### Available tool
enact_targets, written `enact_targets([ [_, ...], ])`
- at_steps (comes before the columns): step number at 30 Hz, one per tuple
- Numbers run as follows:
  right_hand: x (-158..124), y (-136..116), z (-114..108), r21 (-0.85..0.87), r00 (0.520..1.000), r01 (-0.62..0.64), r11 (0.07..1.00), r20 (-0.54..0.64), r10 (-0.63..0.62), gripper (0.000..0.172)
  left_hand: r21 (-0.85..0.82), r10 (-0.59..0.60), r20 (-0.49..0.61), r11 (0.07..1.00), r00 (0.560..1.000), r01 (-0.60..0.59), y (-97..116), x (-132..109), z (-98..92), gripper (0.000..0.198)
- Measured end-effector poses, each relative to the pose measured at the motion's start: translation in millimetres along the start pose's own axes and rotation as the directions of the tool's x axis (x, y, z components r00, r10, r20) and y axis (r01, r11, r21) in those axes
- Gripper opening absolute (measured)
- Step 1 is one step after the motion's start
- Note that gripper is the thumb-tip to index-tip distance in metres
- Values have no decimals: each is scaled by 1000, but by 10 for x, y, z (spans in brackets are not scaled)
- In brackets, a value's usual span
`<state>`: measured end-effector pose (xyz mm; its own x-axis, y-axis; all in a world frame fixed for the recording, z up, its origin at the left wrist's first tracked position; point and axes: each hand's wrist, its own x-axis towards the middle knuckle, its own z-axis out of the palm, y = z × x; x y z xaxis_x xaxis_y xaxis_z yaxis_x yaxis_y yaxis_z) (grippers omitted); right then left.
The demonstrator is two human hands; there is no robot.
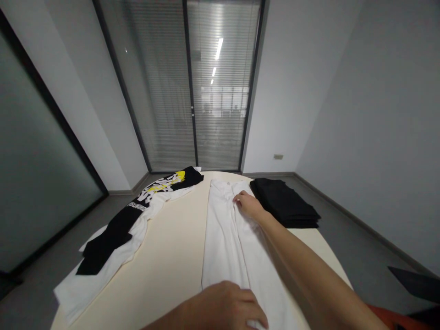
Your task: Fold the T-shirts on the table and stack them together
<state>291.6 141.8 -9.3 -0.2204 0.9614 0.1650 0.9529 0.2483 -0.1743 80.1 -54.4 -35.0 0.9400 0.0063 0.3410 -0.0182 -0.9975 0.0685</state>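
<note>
White trousers (225,243) lie lengthwise on the pale table, waistband at the far end and legs toward me. With bent fingers, my right hand (249,205) pinches the fabric a little below the waistband, beside the fly. My left hand (228,306) is low in the view, over the trouser legs near the close end. Its fingers curl down around the cloth, and a bit of white shows under them. The bottom ends of the legs run out of view.
The table (168,256) has a rounded far edge. Black and white printed shirts (130,215) lie spread along its left side. A stack of folded black clothes (283,201) sits at the right edge. A glass door (192,91) with blinds stands beyond.
</note>
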Motion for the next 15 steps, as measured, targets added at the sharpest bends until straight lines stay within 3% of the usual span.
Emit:
enact_targets([
  [9,39,-116,-69,-72,994,-103,992,-54,99,28,62,13,2,998,1000,-13,63,70,-94,14],
  [15,13,-170,26,-67,995,-81,994,-68,77,29,47,8,21,999,1000,-9,43,56,-38,17],
])
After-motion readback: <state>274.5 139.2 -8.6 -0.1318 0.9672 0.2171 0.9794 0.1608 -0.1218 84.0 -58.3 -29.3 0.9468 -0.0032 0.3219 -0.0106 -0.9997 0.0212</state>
